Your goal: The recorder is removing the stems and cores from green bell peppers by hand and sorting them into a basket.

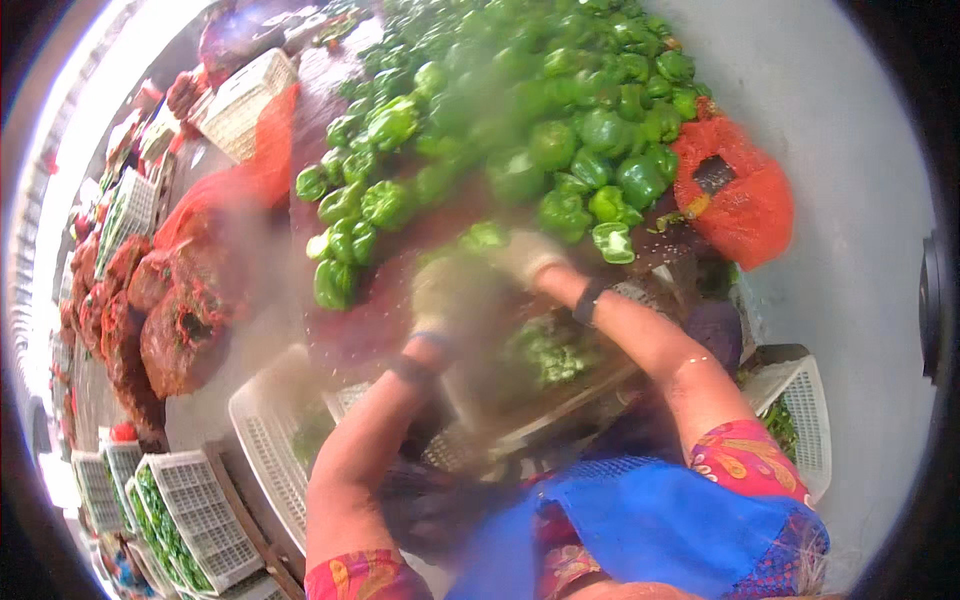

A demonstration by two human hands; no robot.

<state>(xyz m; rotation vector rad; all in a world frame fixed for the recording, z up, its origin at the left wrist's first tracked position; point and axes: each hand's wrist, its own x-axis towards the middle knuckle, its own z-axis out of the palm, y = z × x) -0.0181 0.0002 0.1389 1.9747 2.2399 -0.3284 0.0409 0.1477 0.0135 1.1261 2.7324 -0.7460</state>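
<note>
Both hands wear pale gloves and meet at the near edge of a big heap of green bell peppers. A light green bell pepper lies between them. My right hand is closed against its right side. My left hand is just below and left of it, with its fingers smeared by blur. Beneath the hands, a pale crate holds light green pieces, too blurred to name. A cut pepper shows its pale inside, right of my right hand.
A red mesh sack lies right of the heap. Several filled red sacks are at the left. White plastic crates stand at lower left, near my left arm, and at lower right. A dark red sheet lies under the peppers.
</note>
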